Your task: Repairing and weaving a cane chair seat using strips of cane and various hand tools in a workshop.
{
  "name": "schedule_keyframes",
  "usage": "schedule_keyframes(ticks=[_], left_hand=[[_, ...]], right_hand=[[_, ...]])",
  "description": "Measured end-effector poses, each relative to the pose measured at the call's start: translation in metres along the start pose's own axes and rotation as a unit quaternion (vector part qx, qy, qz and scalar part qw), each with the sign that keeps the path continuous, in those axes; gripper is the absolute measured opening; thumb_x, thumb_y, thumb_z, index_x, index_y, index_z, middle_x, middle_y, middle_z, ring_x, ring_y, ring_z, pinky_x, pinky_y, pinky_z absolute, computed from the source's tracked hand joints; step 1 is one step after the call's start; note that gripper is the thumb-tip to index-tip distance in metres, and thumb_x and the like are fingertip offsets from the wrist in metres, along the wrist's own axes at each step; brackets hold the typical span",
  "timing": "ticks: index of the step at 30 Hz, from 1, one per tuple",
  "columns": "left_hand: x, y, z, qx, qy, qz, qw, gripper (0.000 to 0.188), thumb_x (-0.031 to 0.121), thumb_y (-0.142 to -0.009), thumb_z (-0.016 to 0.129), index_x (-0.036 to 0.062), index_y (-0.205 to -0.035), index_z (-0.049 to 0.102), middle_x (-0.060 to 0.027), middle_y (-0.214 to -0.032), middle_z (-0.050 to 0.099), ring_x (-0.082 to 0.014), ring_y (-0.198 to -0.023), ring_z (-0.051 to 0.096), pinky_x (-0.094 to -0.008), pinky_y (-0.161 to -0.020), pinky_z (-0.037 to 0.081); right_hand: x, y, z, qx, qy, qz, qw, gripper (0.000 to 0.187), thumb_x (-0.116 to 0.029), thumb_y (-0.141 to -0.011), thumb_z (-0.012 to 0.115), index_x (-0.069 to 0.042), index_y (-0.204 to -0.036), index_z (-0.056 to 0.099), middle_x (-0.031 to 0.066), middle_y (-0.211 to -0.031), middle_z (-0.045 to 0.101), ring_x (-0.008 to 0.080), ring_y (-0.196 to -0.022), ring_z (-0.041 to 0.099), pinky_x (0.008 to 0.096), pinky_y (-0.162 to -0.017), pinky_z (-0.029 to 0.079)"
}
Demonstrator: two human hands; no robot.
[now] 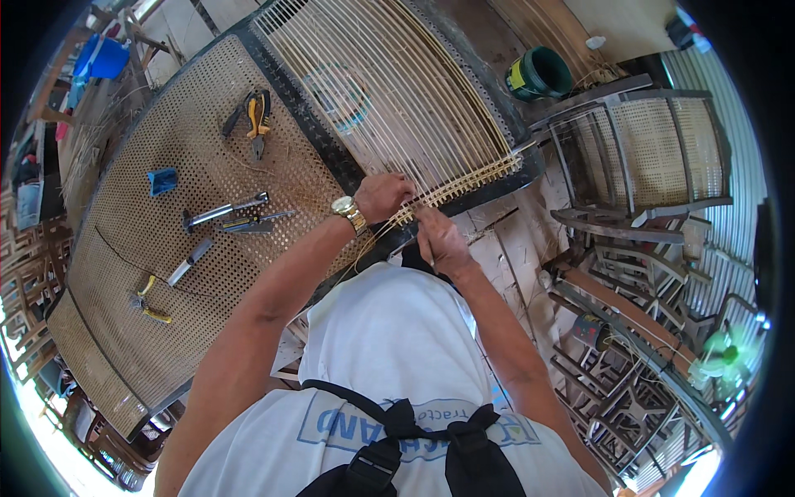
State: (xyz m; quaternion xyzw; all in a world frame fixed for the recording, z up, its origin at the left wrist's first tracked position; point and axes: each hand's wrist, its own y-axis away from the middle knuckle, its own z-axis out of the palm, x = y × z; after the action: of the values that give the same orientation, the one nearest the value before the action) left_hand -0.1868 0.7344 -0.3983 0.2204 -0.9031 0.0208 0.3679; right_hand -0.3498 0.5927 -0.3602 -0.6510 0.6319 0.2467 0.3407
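Note:
A dark wooden frame [489, 196] holds long pale cane strands [414, 91] stretched side by side. Along its near edge runs a narrow band of woven cane [472, 180]. My left hand [385, 197], with a gold watch on the wrist, is closed at the left end of this band, its fingertips pinching a cane strand. Just right of it, my right hand [441, 240] curls over the frame's near edge, thumb and fingers closed on a strand by the weave. The fingertips of both hands are partly hidden. Loose strand ends [364, 248] hang below the left wrist.
Finished cane mesh [199, 149] fills the left panel. On it lie yellow-and-black pliers [258, 124], a hammer [228, 210], a screwdriver [248, 222], a knife [190, 262], a small blue piece [163, 180] and yellow-handled cutters [149, 300]. A green bucket [542, 74] and chair frames [638, 157] stand right.

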Motion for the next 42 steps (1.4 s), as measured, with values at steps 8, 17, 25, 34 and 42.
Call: schedule_keyframes(ticks=[8, 17, 25, 34, 42], left_hand=[[-0.010, -0.001, -0.008, 0.038, 0.074, -0.004, 0.997, 0.015, 0.024, -0.091, 0.068, 0.0104, -0.095, 0.075, -0.0084, -0.092, 0.070, -0.0308, -0.091, 0.068, -0.0426, -0.076, 0.054], [0.007, -0.014, -0.013, -0.031, -0.012, 0.023, 0.999, 0.019, 0.026, -0.094, 0.066, 0.0123, -0.104, 0.075, -0.0077, -0.094, 0.071, -0.0303, -0.091, 0.069, -0.0433, -0.077, 0.056], [0.011, -0.007, -0.011, 0.008, -0.030, 0.034, 0.999, 0.019, 0.027, -0.095, 0.066, 0.0160, -0.108, 0.074, -0.0045, -0.094, 0.071, -0.0272, -0.084, 0.071, -0.0412, -0.070, 0.056], [0.011, -0.018, -0.007, -0.035, -0.058, 0.033, 0.997, 0.012, 0.022, -0.093, 0.065, 0.0147, -0.101, 0.071, -0.0071, -0.091, 0.068, -0.0298, -0.083, 0.070, -0.0426, -0.069, 0.055], [0.008, -0.019, -0.006, -0.016, -0.046, 0.044, 0.998, 0.009, 0.020, -0.093, 0.063, 0.0141, -0.097, 0.069, -0.0085, -0.088, 0.065, -0.0315, -0.081, 0.069, -0.0446, -0.067, 0.053]], right_hand=[[-0.016, -0.008, -0.030, 0.067, -0.076, 0.147, 0.984, 0.012, -0.003, -0.096, 0.061, 0.002, -0.105, 0.066, 0.0162, -0.090, 0.073, 0.0279, -0.081, 0.074, 0.0336, -0.070, 0.056], [-0.010, -0.016, -0.042, 0.016, -0.137, 0.224, 0.965, 0.013, -0.003, -0.095, 0.061, 0.002, -0.106, 0.065, 0.0160, -0.090, 0.073, 0.0246, -0.086, 0.076, 0.0351, -0.069, 0.058], [-0.001, -0.017, -0.032, 0.029, -0.094, 0.077, 0.992, 0.015, 0.006, -0.089, 0.059, 0.005, -0.103, 0.063, 0.0204, -0.090, 0.067, 0.0392, -0.081, 0.070, 0.0403, -0.070, 0.056], [0.004, -0.015, -0.036, 0.034, -0.104, 0.086, 0.990, 0.017, 0.008, -0.087, 0.060, 0.006, -0.104, 0.063, 0.0238, -0.095, 0.067, 0.0422, -0.085, 0.068, 0.0429, -0.072, 0.055], [0.009, -0.012, -0.025, 0.019, -0.080, 0.050, 0.995, 0.019, 0.008, -0.089, 0.062, 0.003, -0.107, 0.062, 0.0206, -0.094, 0.065, 0.0385, -0.081, 0.068, 0.0393, -0.070, 0.055]])
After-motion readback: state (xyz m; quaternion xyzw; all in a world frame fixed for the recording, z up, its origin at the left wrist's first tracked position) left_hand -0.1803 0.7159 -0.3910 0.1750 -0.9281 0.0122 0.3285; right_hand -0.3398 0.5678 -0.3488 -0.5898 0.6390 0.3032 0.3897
